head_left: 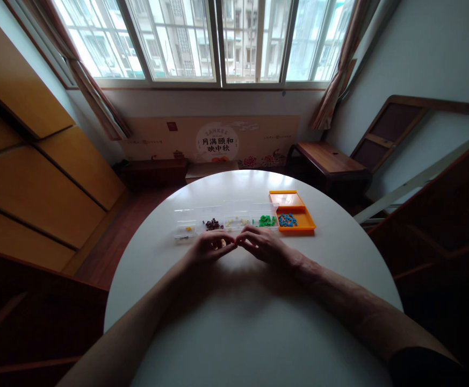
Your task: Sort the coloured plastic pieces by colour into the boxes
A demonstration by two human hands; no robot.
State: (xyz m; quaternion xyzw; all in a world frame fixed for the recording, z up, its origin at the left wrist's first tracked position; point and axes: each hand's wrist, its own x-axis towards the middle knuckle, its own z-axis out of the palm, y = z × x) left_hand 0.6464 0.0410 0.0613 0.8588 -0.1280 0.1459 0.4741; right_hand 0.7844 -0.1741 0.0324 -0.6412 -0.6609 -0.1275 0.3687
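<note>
My left hand and my right hand meet fingertip to fingertip over the white table, both in a pinch. What lies between the fingertips is too small to make out. A small yellowish piece shows beneath my left fingers; whether it is held I cannot tell. Just beyond the hands stands a clear plastic case with dark brown pieces, pale yellow pieces and green pieces. To its right an orange box lies open, with blue pieces inside.
The round white table fills the middle. Past its far edge are a printed panel under the window and a wooden chair at the right. Wooden cabinets stand at the left.
</note>
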